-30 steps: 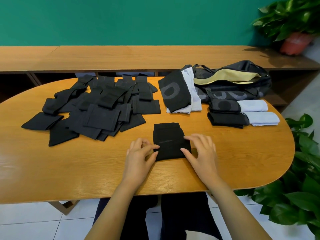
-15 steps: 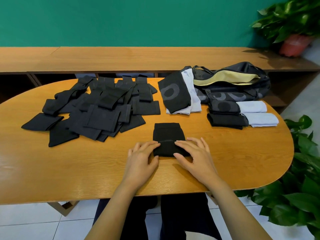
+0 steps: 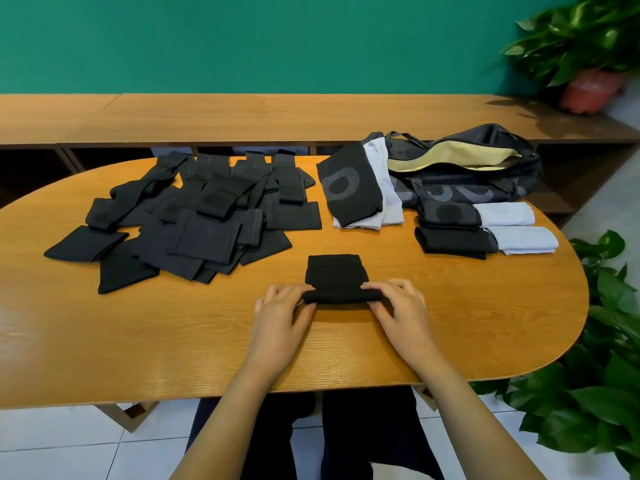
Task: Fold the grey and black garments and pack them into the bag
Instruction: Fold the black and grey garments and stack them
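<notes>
At the middle of the front edge of the oval wooden table [image 3: 138, 341], the small black knitted garment [image 3: 334, 277] lies flat, its near hem rolled; the left hand [image 3: 278, 315] and right hand [image 3: 401, 311] each pinch one end of that roll. Soft, light and limp, it likely handles best gripped at both ends

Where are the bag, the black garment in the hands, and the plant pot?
bag [image 3: 450, 161], head view, its yellow lining.
black garment [image 3: 334, 271], head view, its flat unrolled part.
plant pot [image 3: 588, 90], head view, its side.
</notes>
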Tool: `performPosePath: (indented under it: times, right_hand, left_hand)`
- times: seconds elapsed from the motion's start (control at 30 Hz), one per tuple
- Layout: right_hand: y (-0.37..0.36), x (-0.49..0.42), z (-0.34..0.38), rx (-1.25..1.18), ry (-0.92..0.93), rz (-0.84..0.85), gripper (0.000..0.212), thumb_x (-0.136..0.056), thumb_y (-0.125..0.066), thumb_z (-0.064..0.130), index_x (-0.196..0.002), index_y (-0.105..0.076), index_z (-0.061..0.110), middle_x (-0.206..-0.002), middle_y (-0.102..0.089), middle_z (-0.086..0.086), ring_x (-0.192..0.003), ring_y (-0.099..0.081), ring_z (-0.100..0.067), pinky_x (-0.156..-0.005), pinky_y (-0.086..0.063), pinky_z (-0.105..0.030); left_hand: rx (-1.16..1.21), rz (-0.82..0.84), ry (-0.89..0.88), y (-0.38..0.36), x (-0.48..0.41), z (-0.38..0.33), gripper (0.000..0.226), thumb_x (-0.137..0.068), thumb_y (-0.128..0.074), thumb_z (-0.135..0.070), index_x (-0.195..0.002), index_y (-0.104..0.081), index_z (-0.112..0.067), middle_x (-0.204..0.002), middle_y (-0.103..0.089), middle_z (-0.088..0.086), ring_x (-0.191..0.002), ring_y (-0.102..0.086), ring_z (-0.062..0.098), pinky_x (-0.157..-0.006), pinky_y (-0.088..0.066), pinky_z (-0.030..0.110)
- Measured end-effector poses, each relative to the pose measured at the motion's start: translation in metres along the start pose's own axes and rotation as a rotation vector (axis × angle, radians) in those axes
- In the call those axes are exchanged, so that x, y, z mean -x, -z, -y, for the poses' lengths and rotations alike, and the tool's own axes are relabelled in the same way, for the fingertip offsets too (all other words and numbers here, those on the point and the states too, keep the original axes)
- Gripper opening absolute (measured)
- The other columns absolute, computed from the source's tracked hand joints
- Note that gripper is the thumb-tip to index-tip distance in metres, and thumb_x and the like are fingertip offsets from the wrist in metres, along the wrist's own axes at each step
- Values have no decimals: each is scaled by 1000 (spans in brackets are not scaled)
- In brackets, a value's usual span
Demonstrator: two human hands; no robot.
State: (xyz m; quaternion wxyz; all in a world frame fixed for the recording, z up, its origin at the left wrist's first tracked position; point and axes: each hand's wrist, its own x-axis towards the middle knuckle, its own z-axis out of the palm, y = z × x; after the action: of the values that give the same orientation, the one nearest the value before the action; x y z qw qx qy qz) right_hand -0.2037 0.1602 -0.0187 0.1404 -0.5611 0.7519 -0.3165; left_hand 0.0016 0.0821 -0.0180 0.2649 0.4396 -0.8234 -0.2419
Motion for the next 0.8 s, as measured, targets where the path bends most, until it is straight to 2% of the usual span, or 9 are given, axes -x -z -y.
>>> performPosePath:
  times: [0.07,0.17,0.23,0.3,0.43,0.53,0.6,0.67,0.8]
  right_hand:
    - [0,0,1,-8,-1,-19,30,-96,-55,30,-118,-51,51,-111,-46,14,-121,-36,-14,-94,-29,-27]
    - [0,1,1,0,-9,-76,23,-95,-53,40,-118,-58,38,-96,-50,14,-113,-42,-14,-98,-36,-34]
    - [0,1,0,-15,-25,-94,36,-91,-48,53,-121,-57,36,-94,-55,16,-115,-45,-16,-105,-36,-41]
    - [-1,1,-1,-54,-6,-108,45,-85,-42,64,-124,-48,42,-88,-60,18,-117,-48,-15,-110,-31,-40]
    - [-1,2,0,-133,6,-159,41,-85,-51,58,-122,-46,43,-69,-62,14,-99,-57,-5,-112,-30,-37]
    - [-3,0,-4,-173,-28,-168,37,-84,-60,48,-118,-50,39,-66,-59,9,-80,-60,-5,-105,-41,-41]
    - [-4,-1,-3,-145,-34,-179,31,-85,-62,44,-113,-52,34,-71,-56,10,-76,-55,-4,-93,-48,-41]
    - [-3,0,0,-45,9,-249,30,-89,-60,44,-113,-54,28,-87,-53,13,-83,-47,-2,-87,-48,-38]
    - [-4,6,8,122,271,-247,49,-98,-36,50,-130,-56,20,-134,-54,6,-127,-40,-5,-109,-30,-37]
  left_hand:
    - [25,-5,54,-1,1,0,18,-98,-52,-33,-115,-57,-35,-107,-55,-18,-105,-44,8,-85,-30,25]
    - [100,-27,126,-1,3,1,12,-97,-48,-41,-109,-52,-39,-97,-52,-14,-98,-47,14,-78,-38,27]
    - [164,-54,100,-2,3,3,12,-96,-46,-43,-106,-52,-41,-94,-57,-16,-95,-54,14,-81,-45,32]
    - [233,-75,82,-2,3,4,13,-94,-46,-45,-104,-52,-40,-86,-64,-13,-86,-60,9,-83,-48,37]
    - [289,-112,63,-1,3,0,15,-94,-59,-27,-101,-50,-37,-60,-56,-6,-59,-55,10,-65,-43,24]
    - [260,-99,73,-1,3,1,19,-92,-63,-20,-101,-51,-32,-57,-51,-8,-56,-51,11,-59,-40,21]
    - [203,-104,53,-1,3,1,14,-93,-62,-22,-102,-54,-30,-64,-52,-11,-64,-52,9,-65,-43,25]
    - [126,-150,-11,0,4,-2,11,-96,-56,-28,-107,-58,-26,-84,-56,-15,-85,-52,4,-76,-47,30]
    - [13,-90,-194,1,7,-7,40,-101,-36,-38,-129,-59,-23,-136,-51,-14,-127,-41,1,-104,-33,26]
